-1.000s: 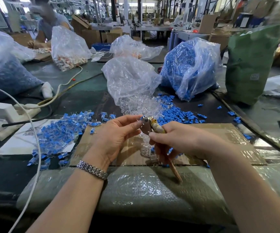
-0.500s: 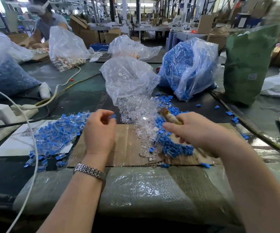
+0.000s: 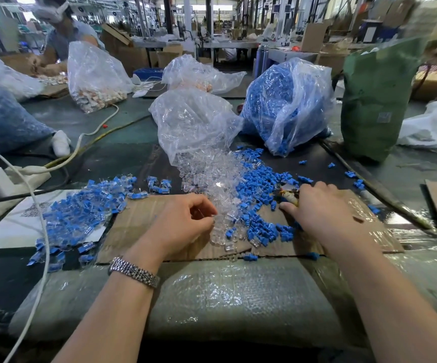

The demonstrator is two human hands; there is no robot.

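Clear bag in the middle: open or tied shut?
Open. The clear bag lies with its mouth toward the person, and clear parts spill from it onto the cardboard.

Factory assembly hall, shown by a long green-covered workbench (image 3: pixel 133 142), a clear plastic bag (image 3: pixel 306 82) stuffed with small blue plastic parts (image 3: pixel 264 106), small clear plastic parts (image 3: pixel 212 184) spilled toward its near edge, brown cardboard boxes (image 3: pixel 314 35) stacked behind, another worker (image 3: pixel 65 40) seated at its far left corner.

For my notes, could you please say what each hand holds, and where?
The right hand grips a small tool by its handle; whether the left hand pinches a clear piece is unclear.
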